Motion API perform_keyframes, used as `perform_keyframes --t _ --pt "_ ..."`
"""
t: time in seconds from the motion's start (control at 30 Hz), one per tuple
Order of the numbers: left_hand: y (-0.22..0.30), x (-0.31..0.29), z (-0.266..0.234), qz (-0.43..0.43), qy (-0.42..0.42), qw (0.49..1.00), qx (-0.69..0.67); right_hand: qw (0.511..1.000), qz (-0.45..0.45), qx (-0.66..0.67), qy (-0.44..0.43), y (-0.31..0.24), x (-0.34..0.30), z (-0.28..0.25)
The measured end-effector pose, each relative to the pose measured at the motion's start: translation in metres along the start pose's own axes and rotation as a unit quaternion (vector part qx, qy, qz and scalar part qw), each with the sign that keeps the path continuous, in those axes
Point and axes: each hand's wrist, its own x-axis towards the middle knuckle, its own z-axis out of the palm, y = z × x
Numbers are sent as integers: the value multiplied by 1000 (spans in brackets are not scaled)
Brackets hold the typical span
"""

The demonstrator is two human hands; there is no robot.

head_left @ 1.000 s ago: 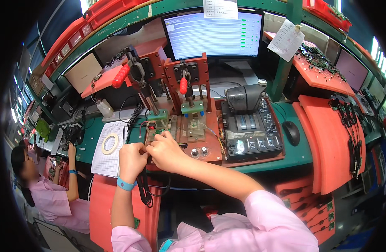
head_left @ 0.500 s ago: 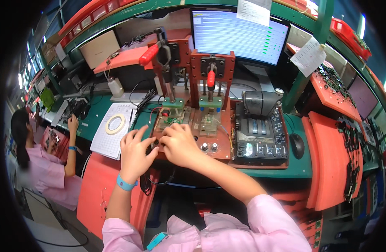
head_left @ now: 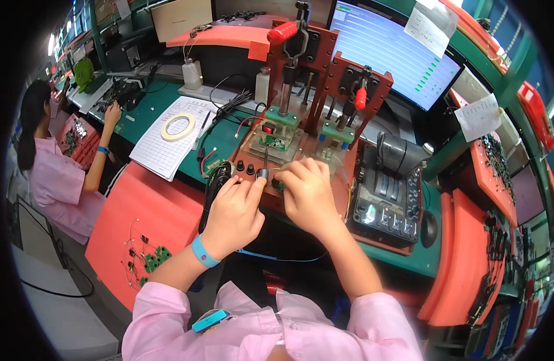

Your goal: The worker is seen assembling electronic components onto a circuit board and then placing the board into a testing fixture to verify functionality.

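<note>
My left hand [head_left: 235, 212], with a blue band at the wrist, is at the front edge of the red test fixture [head_left: 343, 191]. Its fingertips are closed on a small black cylindrical piece [head_left: 262, 174], from which a thin dark lead runs up toward a green circuit board [head_left: 276, 142]. That board lies on the clear plate under the left press. Bent fingers of my right hand [head_left: 311, 194] come together just right of the black piece. What they hold, if anything, is hidden. Both toggle clamps, left [head_left: 283, 33] and right [head_left: 361, 98], have red handles.
Black cables [head_left: 220, 174] bunch left of the fixture. A tape roll [head_left: 177, 127] lies on paper sheets. Green boards [head_left: 156, 259] rest on red foam [head_left: 123, 216]. A black control box [head_left: 385, 204] and mouse [head_left: 429, 230] stand right. A co-worker [head_left: 60, 162] sits left.
The view has turned, bringing more of the left foam and its green boards in. My hands have gone from the left press to the fixture's front edge, and the left fingers now close on the black piece.
</note>
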Motion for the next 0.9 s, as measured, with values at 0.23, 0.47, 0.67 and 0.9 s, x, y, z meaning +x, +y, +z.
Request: perform_keyframes --t 0.23,0.47,0.67,0.9 --pt "-1 5 -17 -176 -41 942 -283 998 -17 -63 -4 -15 2 7" --pt "-8 1 -18 -220 -23 916 -334 994 -42 -15 -96 -5 10 2" --pt "-8 -2 -16 -235 -31 897 -373 989 -89 -17 -114 6 17 -9" --pt "-10 -3 -16 -251 -43 891 -376 983 -108 -10 -151 13 19 -10"
